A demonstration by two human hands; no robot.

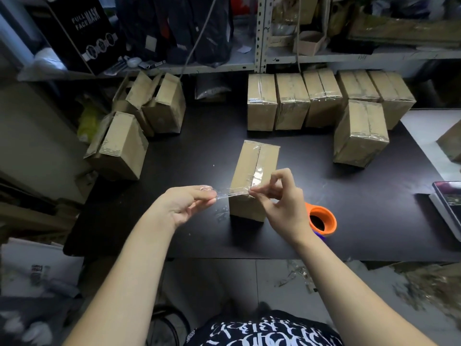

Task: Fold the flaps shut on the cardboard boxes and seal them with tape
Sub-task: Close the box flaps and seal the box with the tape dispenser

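A cardboard box [254,168] stands in the middle of the black table [349,221], its top flaps folded shut with clear tape along the seam. A short strip of clear tape [230,192] is stretched level with the box's near top edge. My left hand [185,204] pinches the strip's left end. My right hand [278,196] pinches its right end at the box's near edge. An orange tape roll [323,219] lies on the table just right of my right wrist.
Several taped boxes [324,101] stand in a row at the back right, one more [361,133] in front of them. Open-flapped boxes [139,116] crowd the left. A phone or tablet [449,203] lies at the right edge. Shelving rises behind the table.
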